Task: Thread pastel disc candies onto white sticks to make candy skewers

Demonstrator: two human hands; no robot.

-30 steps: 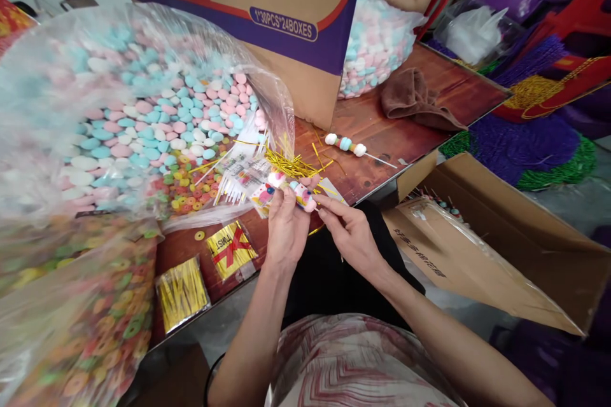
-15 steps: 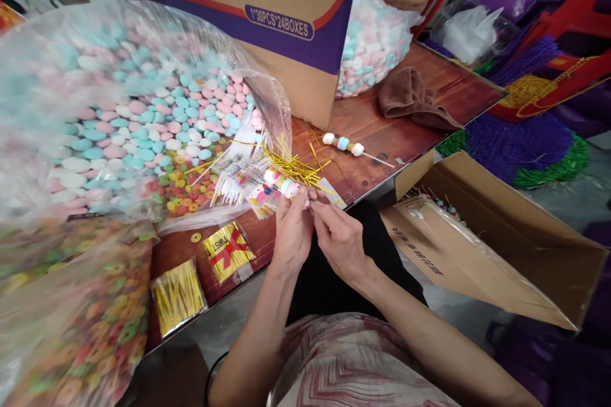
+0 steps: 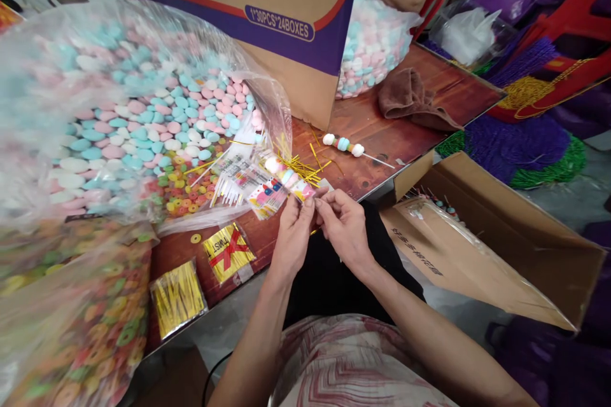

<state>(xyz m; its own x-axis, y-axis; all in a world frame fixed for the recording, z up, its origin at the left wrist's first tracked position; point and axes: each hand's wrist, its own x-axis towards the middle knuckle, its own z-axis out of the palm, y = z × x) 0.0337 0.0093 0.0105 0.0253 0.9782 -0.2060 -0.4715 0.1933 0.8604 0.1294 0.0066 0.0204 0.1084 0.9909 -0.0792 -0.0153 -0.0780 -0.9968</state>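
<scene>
Glossy film-wrapped marshmallow skewer (image 3: pixel 289 180), pinched at its near end.
Left hand (image 3: pixel 293 229) and right hand (image 3: pixel 344 227) grip it closely above the wood-patterned bench (image 3: pixel 382 133), near spindly gold twist ties (image 3: pixel 303 170) and a crinkled clear bag (image 3: pixel 274 92).

We look through one head-worn camera, aimed forward and steeply down over our own shirt at the bottom centre, with our forearms reaching up to mid-frame. The bench (image 3: pixel 377 172) slants close below us toward the upper right; no second view shares it.
</scene>
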